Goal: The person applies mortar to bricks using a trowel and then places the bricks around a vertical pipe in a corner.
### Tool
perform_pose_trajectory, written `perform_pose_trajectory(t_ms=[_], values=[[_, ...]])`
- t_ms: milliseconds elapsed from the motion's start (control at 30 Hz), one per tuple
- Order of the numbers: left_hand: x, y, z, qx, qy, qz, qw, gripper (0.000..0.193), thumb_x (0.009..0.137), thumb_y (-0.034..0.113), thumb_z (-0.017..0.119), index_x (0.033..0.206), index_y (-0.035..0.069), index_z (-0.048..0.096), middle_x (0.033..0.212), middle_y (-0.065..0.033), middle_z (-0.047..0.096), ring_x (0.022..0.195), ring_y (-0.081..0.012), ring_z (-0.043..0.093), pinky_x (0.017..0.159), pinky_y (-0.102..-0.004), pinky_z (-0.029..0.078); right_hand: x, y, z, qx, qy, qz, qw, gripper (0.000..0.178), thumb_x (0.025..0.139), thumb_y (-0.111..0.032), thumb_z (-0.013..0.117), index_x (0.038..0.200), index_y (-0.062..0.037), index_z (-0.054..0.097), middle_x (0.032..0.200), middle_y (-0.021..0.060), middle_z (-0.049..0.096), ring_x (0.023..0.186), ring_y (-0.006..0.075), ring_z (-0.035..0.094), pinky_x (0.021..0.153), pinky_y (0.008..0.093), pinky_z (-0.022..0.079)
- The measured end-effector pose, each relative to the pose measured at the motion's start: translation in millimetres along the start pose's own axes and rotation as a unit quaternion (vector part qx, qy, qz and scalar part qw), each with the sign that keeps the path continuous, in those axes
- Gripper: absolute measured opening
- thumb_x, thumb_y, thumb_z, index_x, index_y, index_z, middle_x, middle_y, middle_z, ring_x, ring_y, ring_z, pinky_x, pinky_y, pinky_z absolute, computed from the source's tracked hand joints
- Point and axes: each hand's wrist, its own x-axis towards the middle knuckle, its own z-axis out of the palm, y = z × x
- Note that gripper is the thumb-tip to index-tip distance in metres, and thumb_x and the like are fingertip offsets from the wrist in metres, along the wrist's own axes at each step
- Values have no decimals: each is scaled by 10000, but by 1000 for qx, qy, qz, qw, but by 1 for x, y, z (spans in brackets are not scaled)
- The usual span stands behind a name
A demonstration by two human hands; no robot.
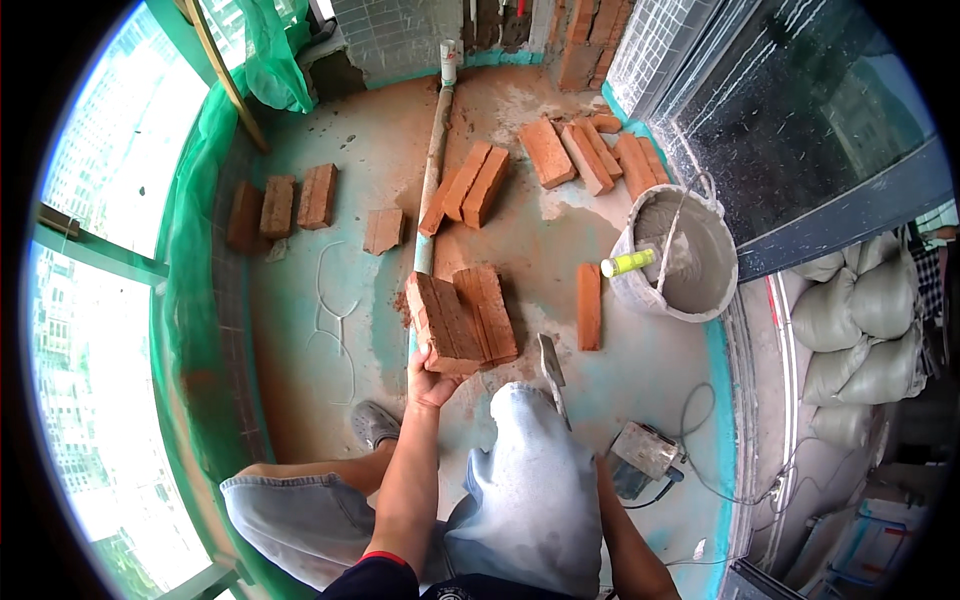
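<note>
Left hand (433, 385) had fingers clamped on at least 1 red brick (438, 322), frame centre. Right hand was hidden, couldn't tell its fingers. Right of centre: 1 trowel (549, 360), 1 mortar bucket (632, 278).

Constr. site inside a bldg, w/ bricks (485, 187), mortar bucket (637, 287) & green netting (186, 335).

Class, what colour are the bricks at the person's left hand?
The bricks are reddish orange, seen best in the head view.
</note>
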Motion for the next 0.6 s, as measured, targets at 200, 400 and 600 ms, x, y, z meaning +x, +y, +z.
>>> perform_pose_trajectory(t_ms=[200,400,600], values=[[18,-21,-3,-49,-17,-13,999,880,684,464,714,1410,106,370,1414,-140,417,1268,-353,413,1021,-549,361,35,-55,-2,-1,-50,8,999,242,941,-220,557,819,-15,517,658,88,521,581,149,490,555,302,398],[22,-51,4,-120,17,-37,992,782,782,519,633,1403,111,391,1409,-146,430,1264,-357,416,1022,-553,349,75,-82,9,182,-145,115,966,341,990,-318,466,835,-32,570,628,-17,502,556,90,486,520,256,396],[6,-55,36,-137,4,-20,990,825,857,670,480,1421,79,367,1366,-219,461,1230,-404,455,963,-549,409,97,-98,43,-8,-58,28,998,338,989,-312,452,884,-7,553,650,113,564,585,230,556,570,361,445]])
